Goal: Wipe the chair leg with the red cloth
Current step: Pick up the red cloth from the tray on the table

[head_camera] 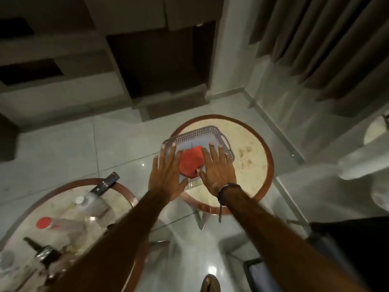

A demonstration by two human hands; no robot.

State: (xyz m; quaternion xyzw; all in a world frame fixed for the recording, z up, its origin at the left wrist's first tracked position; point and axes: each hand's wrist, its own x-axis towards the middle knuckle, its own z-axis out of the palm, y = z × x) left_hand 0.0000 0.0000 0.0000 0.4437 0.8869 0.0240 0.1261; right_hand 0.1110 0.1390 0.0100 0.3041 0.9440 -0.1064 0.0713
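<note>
A folded red cloth (191, 161) lies in a grey perforated tray (202, 132) on a small round table (255, 148). My left hand (167, 173) hovers flat over the tray's left edge, fingers spread, holding nothing. My right hand (216, 168) hovers over the tray's right side beside the cloth, fingers spread, thumb near the cloth's lower edge. Whether either hand touches the cloth I cannot tell. A dark chair (345, 249) shows partly at the lower right; its legs are hard to make out.
A second round table (69, 186) at the lower left holds a remote (106, 183), clear bottles (63, 223) and a dark bottle (42, 250). Shelving (105, 60) stands behind, curtains (326, 49) at the right. The floor is glossy tile. A sandalled foot (210, 283) is at the bottom.
</note>
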